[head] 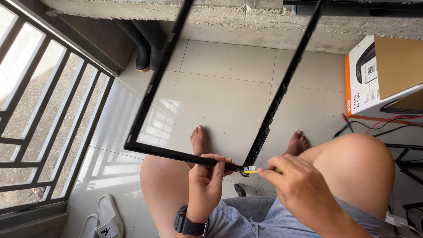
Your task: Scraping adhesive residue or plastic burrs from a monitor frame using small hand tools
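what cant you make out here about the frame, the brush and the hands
Head view only:
- Frame: its top runs off the upper edge.
- Brush: the right hand wraps the handle; only the bristle head shows.
- Frame corner: left hand covers part of it.
- Box: cut off by the right edge.

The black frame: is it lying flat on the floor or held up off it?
Held up. The left hand grips the black frame at its bottom edge, and floor tiles and feet show through it.

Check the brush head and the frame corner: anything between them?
Nothing visible. The right hand holds the yellow toothbrush with its bristles at the black frame corner, beside the left hand gripping the bottom rail.
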